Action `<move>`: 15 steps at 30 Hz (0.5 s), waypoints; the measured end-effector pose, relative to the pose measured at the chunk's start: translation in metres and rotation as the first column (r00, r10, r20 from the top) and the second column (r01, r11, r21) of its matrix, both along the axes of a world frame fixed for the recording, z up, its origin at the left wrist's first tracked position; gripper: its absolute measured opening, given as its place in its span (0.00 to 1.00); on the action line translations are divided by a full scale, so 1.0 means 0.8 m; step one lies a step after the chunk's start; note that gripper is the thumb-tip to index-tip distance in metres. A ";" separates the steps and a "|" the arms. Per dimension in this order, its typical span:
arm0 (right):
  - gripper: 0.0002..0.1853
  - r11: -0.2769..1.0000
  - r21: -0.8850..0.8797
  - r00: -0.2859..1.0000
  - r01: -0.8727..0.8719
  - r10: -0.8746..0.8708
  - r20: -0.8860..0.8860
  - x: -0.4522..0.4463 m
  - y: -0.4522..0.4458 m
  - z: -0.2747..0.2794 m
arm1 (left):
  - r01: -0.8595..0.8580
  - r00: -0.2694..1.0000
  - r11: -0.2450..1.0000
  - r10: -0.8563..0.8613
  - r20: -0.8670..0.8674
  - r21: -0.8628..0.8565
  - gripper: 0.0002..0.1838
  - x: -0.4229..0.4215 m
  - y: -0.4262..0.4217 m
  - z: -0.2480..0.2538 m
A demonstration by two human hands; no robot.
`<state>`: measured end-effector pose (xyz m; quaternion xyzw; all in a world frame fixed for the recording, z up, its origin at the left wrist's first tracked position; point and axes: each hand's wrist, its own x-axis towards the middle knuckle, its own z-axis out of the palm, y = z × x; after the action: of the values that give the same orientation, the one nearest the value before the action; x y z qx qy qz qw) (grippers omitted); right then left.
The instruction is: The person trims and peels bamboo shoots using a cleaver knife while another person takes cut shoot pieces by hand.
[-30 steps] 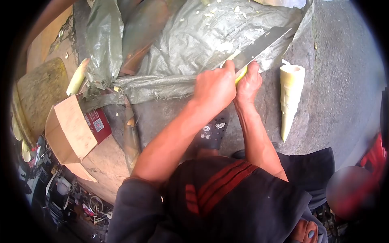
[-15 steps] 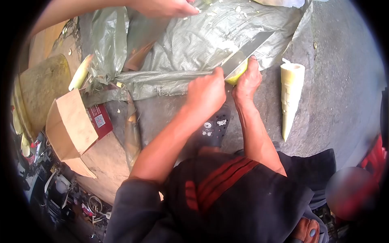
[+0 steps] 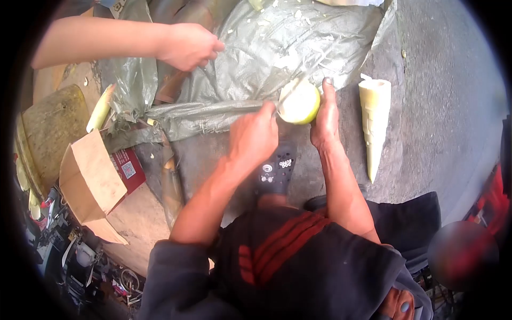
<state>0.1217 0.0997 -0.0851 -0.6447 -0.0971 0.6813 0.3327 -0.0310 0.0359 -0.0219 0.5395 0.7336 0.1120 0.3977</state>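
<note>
My left hand (image 3: 253,134) is closed round the handle of a knife. The blade (image 3: 302,80), blurred, slants up and right across a pale, round cut face. That face belongs to what looks like a bamboo shoot (image 3: 300,104) seen end-on, whitish with a yellow-green side. My right hand (image 3: 326,118) grips it from the right, thumb pointing up; the hidden fingers lie behind or under it. To the right of that hand, a peeled, cone-shaped bamboo shoot (image 3: 375,125) lies on the dark ground. White shavings (image 3: 290,57) are scattered on a grey-green woven plastic sheet (image 3: 234,85).
Another person's hand (image 3: 193,48) reaches in from the upper left over the sheet. An opened cardboard box (image 3: 96,170) stands at left, beside a brown unpeeled shoot (image 3: 170,184) and a pale piece (image 3: 100,109). My shoe (image 3: 274,170) is below my hands.
The shoot has turned so its white cut face shows. The knife and my left hand have shifted left. The other person's hand has come down and left over the sheet.
</note>
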 end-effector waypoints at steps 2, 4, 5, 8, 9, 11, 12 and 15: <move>0.32 0.995 -0.075 0.997 -0.071 0.070 -0.022 -0.002 0.012 0.000 | 0.009 1.000 0.999 -0.009 0.004 0.042 0.10 0.001 -0.016 -0.001; 0.24 0.989 0.008 0.989 -0.148 0.148 0.004 0.000 0.018 0.026 | -0.009 1.000 0.997 0.008 0.009 0.072 0.08 0.003 -0.030 0.005; 0.23 0.983 0.084 0.986 -0.164 0.163 0.023 0.004 0.014 0.024 | 0.011 1.000 0.992 -0.009 -0.012 0.122 0.07 0.004 -0.035 0.010; 0.20 0.993 0.100 0.995 -0.070 0.062 0.082 0.006 0.016 0.019 | 0.054 0.996 0.974 -0.036 -0.085 0.218 0.08 0.011 -0.041 0.014; 0.20 0.997 0.075 0.995 -0.012 0.004 0.102 0.005 0.019 0.017 | 0.080 0.991 0.973 -0.055 -0.118 0.215 0.10 0.012 -0.043 0.011; 0.20 0.988 0.154 0.988 -0.018 -0.006 0.154 0.000 0.022 0.007 | 0.083 0.990 0.975 -0.057 -0.128 0.205 0.10 0.014 -0.044 0.006; 0.21 0.982 0.187 0.983 -0.023 -0.012 0.181 -0.001 0.020 0.000 | 0.084 0.990 0.977 -0.059 -0.131 0.194 0.10 0.015 -0.045 0.004; 0.19 0.929 0.337 0.964 -0.153 0.065 0.259 -0.002 0.008 -0.021 | 0.120 0.983 0.983 -0.098 -0.158 0.136 0.11 0.017 -0.048 0.006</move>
<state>0.1204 0.1060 -0.1015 -0.6465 -0.2940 0.5859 0.3902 -0.0172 -0.0023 -0.0173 0.6133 0.7207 0.1018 0.3066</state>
